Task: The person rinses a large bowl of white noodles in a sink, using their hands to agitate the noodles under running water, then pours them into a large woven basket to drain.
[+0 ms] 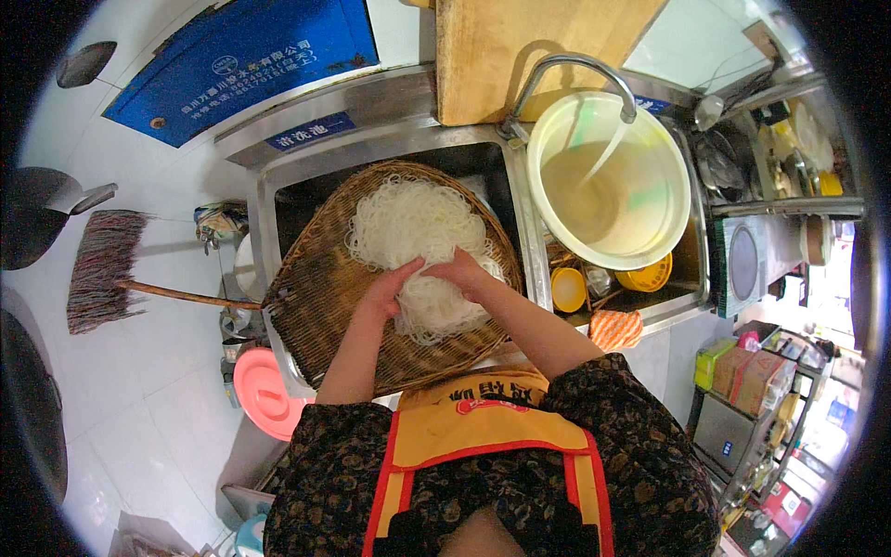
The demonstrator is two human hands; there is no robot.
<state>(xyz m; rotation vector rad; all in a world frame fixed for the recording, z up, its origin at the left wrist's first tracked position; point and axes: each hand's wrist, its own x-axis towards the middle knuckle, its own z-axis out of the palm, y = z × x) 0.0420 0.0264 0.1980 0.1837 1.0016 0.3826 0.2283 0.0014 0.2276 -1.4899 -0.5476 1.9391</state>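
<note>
A heap of white rice noodles [423, 216] lies on a wicker basket tray [327, 299], with a smaller clump towards me. The tray rests over the left basin of a steel sink [261, 209]. My left hand [385, 291] grips the near left side of the noodles, its thumb on top. Opposite it, my right hand [465, 275] holds the same strands from the right. Both thumbs point inward over the noodles, and most of the other fingers are hidden among the strands.
Water runs from a curved faucet [581, 61] into a large pale basin [539, 174] at the right. Yellow tubs [567, 289] sit below it. An orange striped cloth [616, 328] hangs on the sink edge. A wooden board [501, 49] stands behind; a broom [108, 271] is at left.
</note>
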